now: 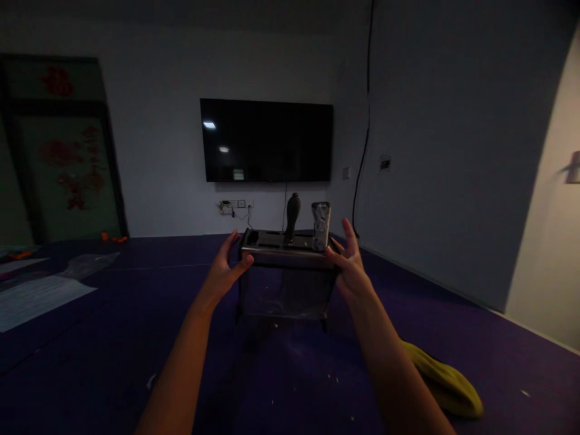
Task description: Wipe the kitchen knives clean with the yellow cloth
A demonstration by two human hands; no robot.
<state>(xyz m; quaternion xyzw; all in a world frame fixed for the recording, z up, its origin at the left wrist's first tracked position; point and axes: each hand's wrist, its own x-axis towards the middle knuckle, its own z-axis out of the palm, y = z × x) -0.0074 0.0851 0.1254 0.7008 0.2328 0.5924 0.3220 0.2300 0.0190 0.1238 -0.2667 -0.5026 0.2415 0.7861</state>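
A small dark table (281, 257) with a glassy front stands on the purple floor ahead of me. On its top are a dark slim vase (292, 217) and a clear shiny container (321, 225). My left hand (226, 266) reaches to the table's left end, fingers spread, thumb at the front edge. My right hand (348, 260) is at the table's right end, fingers apart, just below the container. Neither hand holds anything.
A black TV (267, 140) hangs on the white wall behind, with sockets and cables below it. A yellow cloth (446, 380) lies on the floor by my right forearm. Pale sheets (36, 293) lie at the left. A dark door with red decorations is at far left.
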